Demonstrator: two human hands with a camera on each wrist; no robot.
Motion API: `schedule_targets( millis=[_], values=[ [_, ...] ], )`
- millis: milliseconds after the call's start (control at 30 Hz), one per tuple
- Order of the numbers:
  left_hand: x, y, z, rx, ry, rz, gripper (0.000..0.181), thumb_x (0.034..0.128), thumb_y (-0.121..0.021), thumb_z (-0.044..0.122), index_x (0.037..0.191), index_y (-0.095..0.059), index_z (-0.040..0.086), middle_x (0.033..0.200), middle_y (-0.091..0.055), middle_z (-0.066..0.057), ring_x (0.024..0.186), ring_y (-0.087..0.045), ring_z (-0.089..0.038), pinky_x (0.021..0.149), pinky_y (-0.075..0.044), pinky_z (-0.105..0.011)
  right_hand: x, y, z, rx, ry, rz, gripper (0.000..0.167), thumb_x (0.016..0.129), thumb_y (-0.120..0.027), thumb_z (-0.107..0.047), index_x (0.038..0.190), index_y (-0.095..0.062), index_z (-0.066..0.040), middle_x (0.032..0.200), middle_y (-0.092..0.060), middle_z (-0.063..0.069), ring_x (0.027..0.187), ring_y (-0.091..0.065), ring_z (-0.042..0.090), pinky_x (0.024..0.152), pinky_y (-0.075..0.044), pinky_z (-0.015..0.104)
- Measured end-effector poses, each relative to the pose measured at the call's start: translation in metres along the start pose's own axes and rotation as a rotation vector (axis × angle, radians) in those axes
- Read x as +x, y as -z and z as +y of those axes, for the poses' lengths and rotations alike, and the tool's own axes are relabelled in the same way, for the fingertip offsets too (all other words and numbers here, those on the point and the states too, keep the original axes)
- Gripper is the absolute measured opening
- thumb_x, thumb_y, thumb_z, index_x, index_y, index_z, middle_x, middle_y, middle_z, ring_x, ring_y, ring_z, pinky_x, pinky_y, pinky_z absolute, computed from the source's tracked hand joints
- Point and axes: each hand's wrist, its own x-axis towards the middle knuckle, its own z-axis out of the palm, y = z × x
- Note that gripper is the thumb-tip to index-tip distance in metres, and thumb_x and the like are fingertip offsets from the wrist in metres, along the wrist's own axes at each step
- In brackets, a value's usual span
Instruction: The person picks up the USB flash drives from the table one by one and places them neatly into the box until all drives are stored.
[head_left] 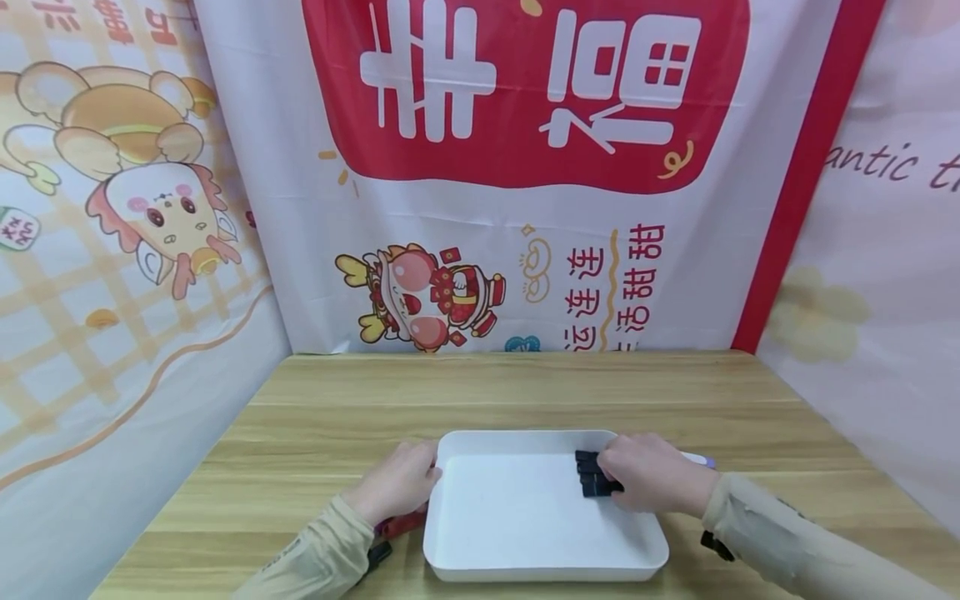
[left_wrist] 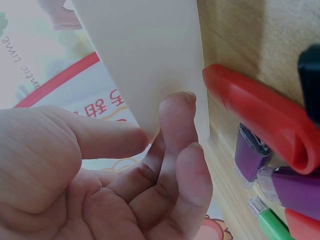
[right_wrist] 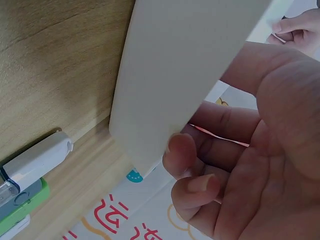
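A white rectangular tray (head_left: 517, 517) stands on the wooden table between both hands. My left hand (head_left: 401, 479) grips its left wall, thumb on one side and curled fingers (left_wrist: 177, 120) on the other. At the right wall my right hand (head_left: 648, 471) holds the rim in the same way, its fingertips (right_wrist: 181, 155) against the outside. Several flat black pieces (head_left: 596, 475) lie side by side inside the tray, partly covered by the right hand; their kind cannot be told.
Left of the tray lie a red piece with a loop end (left_wrist: 265, 117), purple pieces with clear ends (left_wrist: 250, 155) and a green one (left_wrist: 270, 220). To the right are a white piece (right_wrist: 37, 162) and a green-edged one (right_wrist: 25, 205). Printed cloth (head_left: 262, 167) hangs around the table.
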Motion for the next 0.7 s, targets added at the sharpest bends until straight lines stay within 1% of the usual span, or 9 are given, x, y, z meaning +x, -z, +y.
schedule_targets(
  millis=[200, 400, 600, 700],
  values=[
    [0.0004, -0.0005, 0.0002, 0.001, 0.004, -0.003, 0.012, 0.0951, -0.056, 0.001, 0.104, -0.064, -0.002, 0.078, -0.059, -0.002, 0.063, -0.056, -0.011, 0.057, -0.049, -0.029, 0.0011, -0.0018, -0.0011, -0.052, 0.018, 0.015, 0.027, 0.073, -0.082, -0.018, 0.068, -0.055, -0.019, 0.066, -0.044, -0.009, 0.056, -0.041, 0.012, 0.048, -0.036, 0.028],
    [-0.0004, 0.0011, 0.0016, -0.008, -0.013, 0.008, 0.012, 0.0945, -0.057, -0.001, 0.103, -0.064, -0.003, 0.078, -0.059, -0.002, 0.064, -0.055, -0.012, 0.057, -0.049, -0.029, 0.0026, -0.0009, -0.0045, -0.084, -0.014, -0.016, 0.023, 0.074, -0.083, -0.019, 0.071, -0.06, -0.018, 0.066, -0.048, -0.008, 0.055, -0.042, 0.012, 0.049, -0.037, 0.029],
    [0.0, 0.0015, 0.0019, 0.013, -0.017, 0.018, 0.012, 0.094, -0.058, 0.0, 0.103, -0.065, -0.003, 0.084, -0.062, -0.005, 0.069, -0.056, -0.014, 0.061, -0.05, -0.033, 0.0015, -0.0055, -0.0025, -0.127, 0.048, 0.053, 0.022, 0.07, -0.082, -0.017, 0.069, -0.06, -0.016, 0.066, -0.051, -0.006, 0.053, -0.041, 0.011, 0.046, -0.037, 0.029],
    [0.0, 0.0013, 0.0019, 0.019, -0.013, 0.02, 0.011, 0.0941, -0.058, 0.0, 0.103, -0.065, -0.002, 0.084, -0.062, -0.005, 0.069, -0.056, -0.014, 0.061, -0.05, -0.033, 0.0011, -0.0066, -0.0034, -0.137, 0.048, 0.055, 0.02, 0.071, -0.082, -0.017, 0.072, -0.062, -0.015, 0.067, -0.052, -0.005, 0.054, -0.042, 0.011, 0.047, -0.039, 0.029]
  ],
)
